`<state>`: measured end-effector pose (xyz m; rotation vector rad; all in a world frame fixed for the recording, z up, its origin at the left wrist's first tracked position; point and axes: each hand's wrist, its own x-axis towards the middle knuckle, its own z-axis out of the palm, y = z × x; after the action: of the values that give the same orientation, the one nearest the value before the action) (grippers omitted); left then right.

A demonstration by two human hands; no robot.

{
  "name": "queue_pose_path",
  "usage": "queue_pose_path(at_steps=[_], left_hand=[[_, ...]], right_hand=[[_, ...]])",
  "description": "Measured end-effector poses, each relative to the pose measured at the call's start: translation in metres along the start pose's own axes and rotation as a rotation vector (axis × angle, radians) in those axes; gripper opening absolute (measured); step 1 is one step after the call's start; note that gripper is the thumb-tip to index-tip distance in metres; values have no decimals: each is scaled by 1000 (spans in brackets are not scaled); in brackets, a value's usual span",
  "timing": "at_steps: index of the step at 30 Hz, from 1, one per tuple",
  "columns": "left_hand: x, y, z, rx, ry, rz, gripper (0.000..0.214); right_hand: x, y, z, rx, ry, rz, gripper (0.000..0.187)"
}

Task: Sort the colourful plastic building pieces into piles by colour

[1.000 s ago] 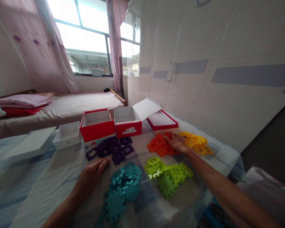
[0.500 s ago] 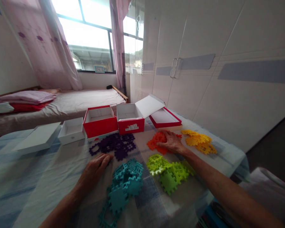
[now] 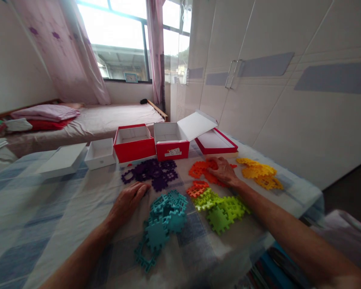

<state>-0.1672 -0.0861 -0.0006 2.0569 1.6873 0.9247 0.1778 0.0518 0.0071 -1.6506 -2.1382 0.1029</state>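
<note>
My right hand [image 3: 222,170] reaches over the pile of orange interlocking toy pieces [image 3: 197,169], its fingers curled down onto some of them. Which pieces the fingertips pinch is partly hidden by the hand. One orange piece [image 3: 197,188] lies apart, at the edge of the lime-green pieces [image 3: 221,208]. My left hand [image 3: 131,197] rests on the cloth with its fingers loosely stretched out and nothing in it. Just beyond it lie the dark purple pieces [image 3: 153,172]. Teal pieces [image 3: 158,235] form a heap to its right, nearer to me.
Yellow pieces [image 3: 261,172] lie at the right. Along the back stand a red box [image 3: 135,150], another red box with its lid raised [image 3: 171,150], a shallow red-rimmed tray [image 3: 218,146], a small white box [image 3: 100,158] and a white lid [image 3: 64,158]. A checked cloth [image 3: 75,204] covers the table.
The orange pile has been spread out, and one orange piece now lies nearer me against the lime-green ones. My right hand stays at the pile; my left hand barely moves. The view has shifted slightly.
</note>
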Motion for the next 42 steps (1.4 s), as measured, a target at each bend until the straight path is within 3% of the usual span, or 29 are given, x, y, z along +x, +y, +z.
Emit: queue_pose_path(at_steps=[6, 11, 19, 22, 25, 30, 33, 37, 40, 42], left_hand=[[0, 2, -1, -8, 4, 1, 46], [1, 3, -1, 0, -3, -1, 45], [1, -3, 2, -51, 8, -23, 41], [1, -2, 2, -79, -4, -37, 41], [1, -3, 2, -97, -13, -41, 40], [0, -3, 3, -105, -14, -44, 39], [0, -3, 3, -118, -13, -36, 38], [0, -2, 3, -119, -8, -25, 38], [1, 1, 2, -106, -14, -35, 39], [2, 3, 1, -100, -18, -46, 40]], right_hand=[[1, 2, 1, 90, 73, -30, 42], [-1, 3, -3, 207, 230, -108, 40], [9, -15, -36, 522, 432, 21, 47], [40, -41, -50, 647, 441, -28, 49], [91, -76, -56, 681, 464, -106, 47], [176, -134, -42, 592, 442, -36, 43], [197, -151, -30, 451, 364, 4, 48], [174, -144, -24, 369, 348, -24, 45], [129, -118, -26, 297, 342, -214, 38], [96, -95, -27, 255, 202, -301, 32]])
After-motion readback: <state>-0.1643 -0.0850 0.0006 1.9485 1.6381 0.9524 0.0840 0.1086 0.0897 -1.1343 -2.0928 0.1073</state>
